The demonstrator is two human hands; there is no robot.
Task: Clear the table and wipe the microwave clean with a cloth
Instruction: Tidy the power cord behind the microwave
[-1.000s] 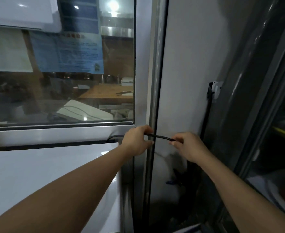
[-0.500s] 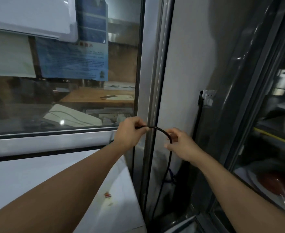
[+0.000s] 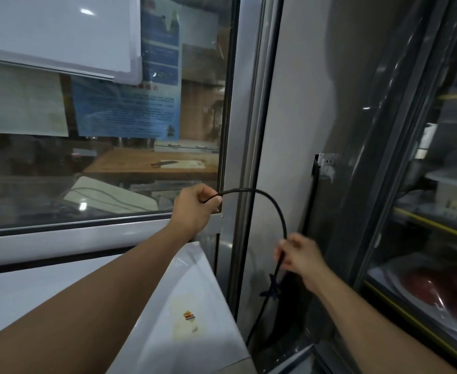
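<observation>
Our left hand (image 3: 195, 209) grips the black power cord (image 3: 269, 199) by the window frame (image 3: 232, 130); our right hand (image 3: 301, 256) pinches it lower, above the white microwave's (image 3: 189, 306) stained top.

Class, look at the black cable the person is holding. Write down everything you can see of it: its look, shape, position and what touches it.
The black cable is thin, round and looks rubber-coated. It leaves the left hand, which grips one part, arches up and over in front of the metal window frame, then drops to the right hand, which pinches it lower down. Below that hand a dark tie is knotted round it, and the cable runs on downward into the shadowed gap beside the white appliance. Neither end is visible.
</observation>
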